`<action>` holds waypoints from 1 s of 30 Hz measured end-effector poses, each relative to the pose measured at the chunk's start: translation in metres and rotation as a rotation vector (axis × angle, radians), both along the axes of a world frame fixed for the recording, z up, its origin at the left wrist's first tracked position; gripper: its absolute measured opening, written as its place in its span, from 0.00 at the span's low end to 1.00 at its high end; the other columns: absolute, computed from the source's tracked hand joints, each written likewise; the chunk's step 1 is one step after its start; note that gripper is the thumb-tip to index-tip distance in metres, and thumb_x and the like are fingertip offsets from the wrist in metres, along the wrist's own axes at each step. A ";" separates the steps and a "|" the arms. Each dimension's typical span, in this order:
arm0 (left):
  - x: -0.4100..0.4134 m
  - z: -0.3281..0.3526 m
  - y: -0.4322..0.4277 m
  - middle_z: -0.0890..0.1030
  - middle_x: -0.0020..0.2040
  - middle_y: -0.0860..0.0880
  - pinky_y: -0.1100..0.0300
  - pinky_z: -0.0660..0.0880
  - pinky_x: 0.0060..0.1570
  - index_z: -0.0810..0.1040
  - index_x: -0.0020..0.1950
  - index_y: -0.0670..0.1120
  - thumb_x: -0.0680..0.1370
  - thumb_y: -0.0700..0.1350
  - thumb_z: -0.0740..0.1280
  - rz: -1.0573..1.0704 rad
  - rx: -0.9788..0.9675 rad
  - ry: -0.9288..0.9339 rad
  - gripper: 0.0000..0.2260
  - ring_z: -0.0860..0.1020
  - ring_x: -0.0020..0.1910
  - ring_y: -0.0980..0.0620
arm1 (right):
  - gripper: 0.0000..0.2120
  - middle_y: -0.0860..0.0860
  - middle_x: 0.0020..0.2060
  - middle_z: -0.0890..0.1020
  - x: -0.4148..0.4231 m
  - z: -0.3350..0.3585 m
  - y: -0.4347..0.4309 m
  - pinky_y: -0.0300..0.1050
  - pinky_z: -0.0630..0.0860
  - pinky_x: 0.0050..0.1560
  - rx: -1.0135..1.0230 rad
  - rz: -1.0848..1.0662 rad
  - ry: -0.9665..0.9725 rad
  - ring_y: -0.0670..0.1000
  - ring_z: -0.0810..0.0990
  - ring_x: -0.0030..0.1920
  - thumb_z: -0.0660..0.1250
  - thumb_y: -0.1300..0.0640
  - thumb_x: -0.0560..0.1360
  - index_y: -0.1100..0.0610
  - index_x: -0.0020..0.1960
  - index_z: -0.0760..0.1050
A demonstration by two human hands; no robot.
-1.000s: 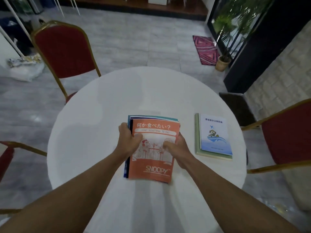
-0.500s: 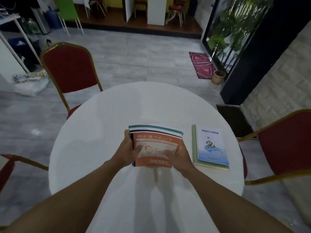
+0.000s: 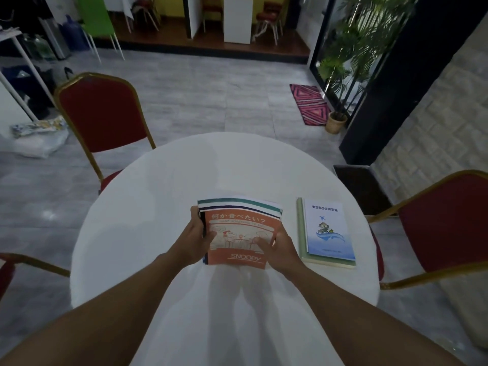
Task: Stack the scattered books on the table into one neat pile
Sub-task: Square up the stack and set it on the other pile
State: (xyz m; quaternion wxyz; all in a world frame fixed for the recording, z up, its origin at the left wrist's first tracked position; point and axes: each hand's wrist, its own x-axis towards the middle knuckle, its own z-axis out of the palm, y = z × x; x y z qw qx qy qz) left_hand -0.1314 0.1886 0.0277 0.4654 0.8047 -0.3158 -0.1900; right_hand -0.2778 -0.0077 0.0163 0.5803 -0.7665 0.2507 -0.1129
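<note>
book stack (image 3: 239, 228) mid-table (image 3: 148, 233) | two-book pile (image 3: 327, 233) just right, apart

Lower books (image 3: 239, 205) hidden — edges only.

I get one view here, a wide-angle camera on the head, looking forward and steeply down over the near edge of the table (image 3: 148, 233). It sits close: both forearms (image 3: 105, 313) run in from the bottom corners to the books (image 3: 237, 228) at centre. Up top it reaches floor (image 3: 200, 96) and a far chair (image 3: 103, 114).
</note>
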 end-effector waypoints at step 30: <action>0.013 -0.005 0.010 0.75 0.63 0.44 0.42 0.80 0.57 0.67 0.67 0.49 0.77 0.40 0.68 0.258 0.119 0.011 0.20 0.76 0.64 0.42 | 0.19 0.47 0.62 0.80 0.032 0.001 0.017 0.51 0.84 0.52 0.026 0.087 0.236 0.54 0.82 0.60 0.67 0.49 0.79 0.47 0.67 0.66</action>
